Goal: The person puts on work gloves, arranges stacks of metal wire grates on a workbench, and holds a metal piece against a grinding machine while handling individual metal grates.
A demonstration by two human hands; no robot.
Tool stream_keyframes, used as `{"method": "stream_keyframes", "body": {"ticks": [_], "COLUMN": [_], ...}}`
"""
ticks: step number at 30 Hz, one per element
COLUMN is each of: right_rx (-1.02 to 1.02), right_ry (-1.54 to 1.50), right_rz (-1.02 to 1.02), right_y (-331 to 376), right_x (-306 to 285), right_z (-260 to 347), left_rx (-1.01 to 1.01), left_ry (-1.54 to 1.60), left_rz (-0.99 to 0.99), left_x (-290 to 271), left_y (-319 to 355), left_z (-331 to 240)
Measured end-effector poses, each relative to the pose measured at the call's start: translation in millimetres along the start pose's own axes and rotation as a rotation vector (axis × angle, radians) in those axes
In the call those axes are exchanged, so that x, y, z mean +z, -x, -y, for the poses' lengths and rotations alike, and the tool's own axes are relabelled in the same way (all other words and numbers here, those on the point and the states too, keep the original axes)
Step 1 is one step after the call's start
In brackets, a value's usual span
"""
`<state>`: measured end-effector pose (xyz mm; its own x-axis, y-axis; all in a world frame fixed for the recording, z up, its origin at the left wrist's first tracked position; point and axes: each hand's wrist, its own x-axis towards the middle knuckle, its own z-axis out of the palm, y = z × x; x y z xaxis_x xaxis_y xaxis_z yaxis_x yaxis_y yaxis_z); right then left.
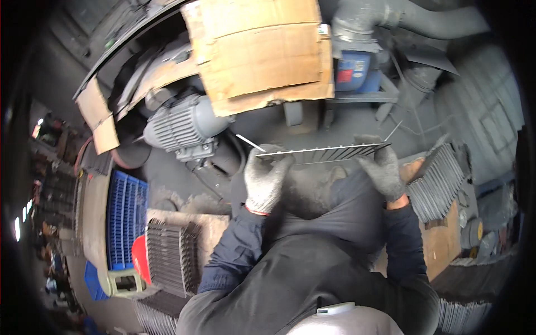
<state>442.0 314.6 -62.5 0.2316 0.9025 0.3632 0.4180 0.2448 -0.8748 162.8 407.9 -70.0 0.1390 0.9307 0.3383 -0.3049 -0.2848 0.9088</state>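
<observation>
Head view: one wire rack (319, 149), dark metal, seen almost edge-on, with a row of thin parallel rods and a slender prong slanting up at either end; location, in mid-air above the person's lap, level between both hands. Left hand (267, 181), in a pale knitted glove: fingers and thumb closed round the rack's left end. Right hand (384, 174), similarly gloved: gripping the right end, its finger placement blurred and partly hidden. Handling, by judgement: light for its span, stiff along the frame, springier in the individual rods; hard and perhaps slick, though knitted gloves should help; unlikely to break, but thin parts could bend if squeezed or twisted. Best hold: the outer frame at both ends, as here, clear of the prongs, which could snag. Adjacent items: one stack of similar racks (438, 184) at the right, upon brown board; a further rack stack (170, 257) at the left, beside a red object (141, 258); one blue slatted crate (127, 215) beyond that; one grey finned motor (184, 125) ahead, left of a large cardboard sheet (268, 56).
</observation>
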Motion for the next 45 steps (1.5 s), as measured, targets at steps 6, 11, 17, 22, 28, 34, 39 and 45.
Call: {"method": "stream_keyframes", "body": {"ticks": [6, 11, 17, 22, 28, 34, 39, 45], "right_rx": [0.112, 0.047, -0.113, -0.176, -0.213, -0.173, -0.150, -0.083], "right_ry": [-0.519, -0.418, -0.398, -0.420, -0.402, -0.413, -0.371, -0.412], "right_rz": [0.032, 0.092, 0.173, 0.186, 0.178, 0.168, 0.162, 0.158], "right_y": [-18.1, -28.8, -32.7, -32.7, -30.8, -25.9, -23.3, -23.2], "right_x": [34.6, 49.7, 54.6, 61.4, 61.0, 61.9, 63.5, 67.6], "right_z": [5.7, 17.8, 22.8, 26.4, 18.6, 11.6, 6.6, 3.7], "left_rx": [0.009, 0.206, 0.301, 0.360, 0.358, 0.331, 0.308, 0.307], "left_ry": [-0.083, 0.006, 0.005, -0.053, -0.088, -0.044, -0.050, -0.058], "left_rz": [-0.056, -0.002, 0.032, 0.029, 0.028, 0.032, 0.037, 0.039], "left_x": [-23.4, -43.4, -52.3, -56.6, -51.7, -52.0, -53.5, -55.0], "left_y": [5.9, 0.4, -8.4, -10.5, -11.1, -11.3, -10.2, -11.2], "left_z": [2.4, -2.0, -1.3, -5.2, -9.1, -1.4, -0.1, 2.7]}}
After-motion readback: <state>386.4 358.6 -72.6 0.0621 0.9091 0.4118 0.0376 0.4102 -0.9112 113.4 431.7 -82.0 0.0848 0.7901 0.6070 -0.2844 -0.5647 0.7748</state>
